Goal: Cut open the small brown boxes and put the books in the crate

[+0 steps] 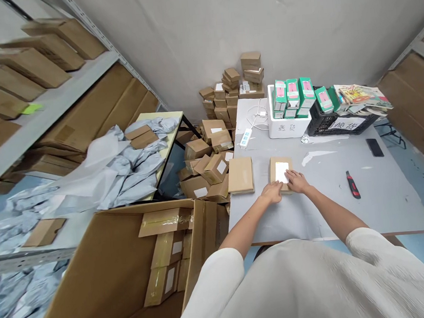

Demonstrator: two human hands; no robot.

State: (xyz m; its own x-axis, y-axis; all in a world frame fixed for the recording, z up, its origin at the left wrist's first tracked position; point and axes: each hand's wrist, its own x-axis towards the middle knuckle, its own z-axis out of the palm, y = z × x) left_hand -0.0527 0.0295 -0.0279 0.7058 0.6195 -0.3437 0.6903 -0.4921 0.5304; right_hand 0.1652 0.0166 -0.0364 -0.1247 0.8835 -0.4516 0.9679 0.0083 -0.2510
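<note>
A small cardboard box (274,164) with a white label (281,169) on its top lies on the grey table (327,218). My left hand (273,192) touches the box's near left edge, fingers bent together, with the fingertips near the label's lower edge. Across the label's right side and the box top rests my right hand (296,180), its fingers somewhat spread and nothing gripped in them. Another cardboard box (240,175), closed and without a visible label, sits to the left on the table.
Behind are a white bin (288,127) of green boxes and a black crate (346,123) of books. A red-black cutter (353,185) and phone (374,147) lie right; a power strip (246,139) lies left. A large open carton (110,265) adjoins the table's left side.
</note>
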